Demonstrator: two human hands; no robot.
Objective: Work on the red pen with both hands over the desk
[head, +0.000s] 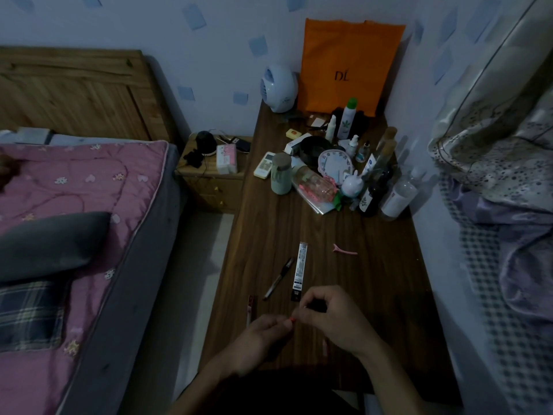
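Both hands are low over the near end of the dark wood counter (374,295), close together. The left hand (260,333) and the right hand (329,316) both have curled fingers, and they pinch a tiny stick with an orange-red tip (292,319) between them. Only the tip shows, so it is hard to tell how long the stick is; it seems to lie sideways, from one hand to the other, with the red end toward the left hand. It is just above the counter, near the front edge. Just behind the right hand lies a long thin box (300,271), pointing away toward the wall. Beside it lies a dark pen (279,278), tilted a little. A pink hair clip (344,250) lies farther right. A small red and white wrapper (250,308) lies by the left hand. At the far end stand many bottles (398,196) and an orange bag (347,64). A bed with a pink blanket (74,187) is on the left.
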